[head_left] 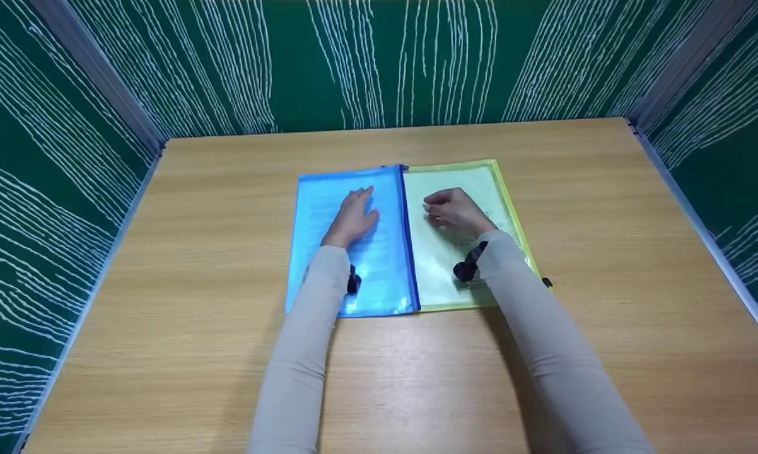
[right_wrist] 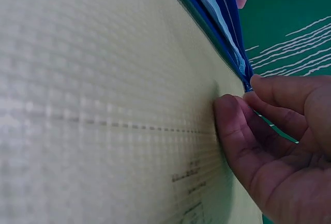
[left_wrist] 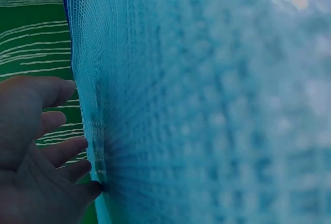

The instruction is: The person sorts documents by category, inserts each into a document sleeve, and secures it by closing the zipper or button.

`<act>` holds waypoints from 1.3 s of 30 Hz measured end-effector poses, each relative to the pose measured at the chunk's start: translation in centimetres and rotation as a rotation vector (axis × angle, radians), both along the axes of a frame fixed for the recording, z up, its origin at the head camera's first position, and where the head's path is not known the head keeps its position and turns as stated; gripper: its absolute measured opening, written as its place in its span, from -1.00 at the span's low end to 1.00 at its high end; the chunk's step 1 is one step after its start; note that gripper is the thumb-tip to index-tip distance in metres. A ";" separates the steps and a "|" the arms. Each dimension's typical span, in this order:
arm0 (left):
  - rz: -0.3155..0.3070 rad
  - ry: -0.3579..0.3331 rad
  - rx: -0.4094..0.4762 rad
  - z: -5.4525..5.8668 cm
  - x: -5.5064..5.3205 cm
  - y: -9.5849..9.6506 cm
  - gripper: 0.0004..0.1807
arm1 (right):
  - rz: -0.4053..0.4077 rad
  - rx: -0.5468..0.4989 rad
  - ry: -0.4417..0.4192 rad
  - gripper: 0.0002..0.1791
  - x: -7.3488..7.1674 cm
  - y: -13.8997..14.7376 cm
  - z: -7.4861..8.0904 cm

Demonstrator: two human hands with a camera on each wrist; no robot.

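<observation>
A translucent blue zip folder [head_left: 379, 284] lies flat on the table, with a printed sheet showing faintly through its mesh surface. Beside it, partly under its right edge, is a yellow-rimmed zip folder [head_left: 439, 287] with a pale sheet inside. My left hand [head_left: 354, 217] rests on the blue folder with fingers spread and nothing gripped. Over the yellow folder my right hand [head_left: 453, 209] hovers with loosely bent fingers, its fingertips close to the surface. In the right wrist view, the dark blue zipper edge [right_wrist: 227, 22] runs up just beyond the thumb.
The wooden table [head_left: 196, 252] extends around both folders. Green panels [head_left: 303, 69] with white streaks stand at the back and on both sides. A small black tab [head_left: 547, 282] lies at the yellow folder's right edge. Black devices [head_left: 467, 268] are strapped to the wrists.
</observation>
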State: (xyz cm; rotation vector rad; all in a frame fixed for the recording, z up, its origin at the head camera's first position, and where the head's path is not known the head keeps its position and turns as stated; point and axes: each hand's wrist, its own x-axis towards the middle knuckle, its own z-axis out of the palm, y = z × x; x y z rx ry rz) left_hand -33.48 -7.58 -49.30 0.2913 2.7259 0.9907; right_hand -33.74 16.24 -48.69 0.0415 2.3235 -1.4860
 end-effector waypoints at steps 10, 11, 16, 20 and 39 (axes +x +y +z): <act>-0.053 -0.118 -0.167 -0.7 -0.8 -0.5 -0.16 | 0.066 0.109 0.066 -0.58 -1.7 -1.7 -0.2; -0.058 -0.140 -0.182 -0.8 -0.8 -0.6 -0.15 | 0.076 0.130 0.069 -0.58 -1.9 -1.8 -0.2; -0.088 -0.195 -0.225 -1.5 -0.5 -0.7 -0.11 | 0.093 0.199 0.057 -0.58 -2.8 -2.2 -0.2; -0.099 -0.194 -0.242 -1.7 -0.6 -0.5 -0.11 | 0.098 0.249 0.038 -0.56 -3.5 -2.2 0.0; -0.110 -0.165 -0.268 -0.5 -1.3 0.6 -0.12 | 0.103 0.348 0.083 -0.54 -9.1 -3.7 1.8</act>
